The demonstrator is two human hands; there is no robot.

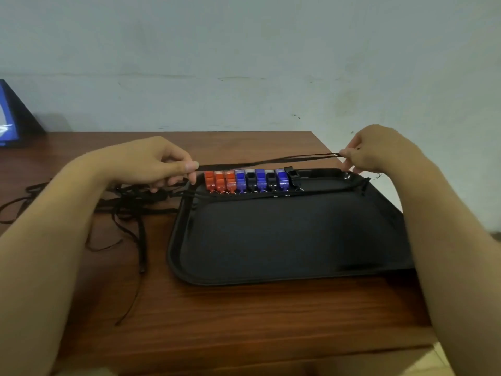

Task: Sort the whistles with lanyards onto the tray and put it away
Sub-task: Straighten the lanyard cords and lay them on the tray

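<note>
Lanyards (130,210) tangled left of tray (271,275), laptop (13,118) behind

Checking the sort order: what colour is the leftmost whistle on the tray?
Orange-red leftmost plastic whistle, clearest in the head view.

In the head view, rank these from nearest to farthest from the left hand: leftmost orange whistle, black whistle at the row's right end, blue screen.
From the left hand:
1. Leftmost orange whistle, just right of the fingertips.
2. Black whistle, row's right end.
3. Blue screen, far left edge.

Whistles (252,181) orange, blue, black; tray (284,240) black; lanyards (271,160) seemingly black.
</note>
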